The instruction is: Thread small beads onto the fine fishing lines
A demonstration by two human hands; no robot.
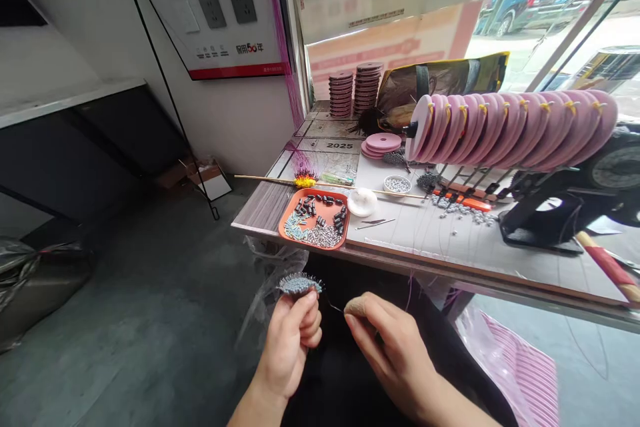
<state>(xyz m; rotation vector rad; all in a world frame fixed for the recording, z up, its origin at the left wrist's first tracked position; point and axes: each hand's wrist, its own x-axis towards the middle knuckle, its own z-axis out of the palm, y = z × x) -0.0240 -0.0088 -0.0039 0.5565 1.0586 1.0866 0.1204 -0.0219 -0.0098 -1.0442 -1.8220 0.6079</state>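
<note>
My left hand [296,333] is closed around the base of a round, bristly bunch of small blue-grey pieces [300,284], held upright in front of the table edge. Thin tips stick out all round its rim; what the pieces are is too small to tell. To its right, my right hand [387,340] has thumb and forefinger pinched together, with a beige cover on one fingertip. A thin dark line [334,307] runs from this pinch towards the bunch. Just beyond both hands, an orange tray [283,232] holds black cylinders, pale blue tubes and small silvery beads.
Pink discs [510,130] hang in a row on a black stand [540,220] at right. A small bowl of beads [398,185], a white round pad [362,201] and a long thin stick [265,179] lie on the table [415,233]. Plastic bags hang below its edge.
</note>
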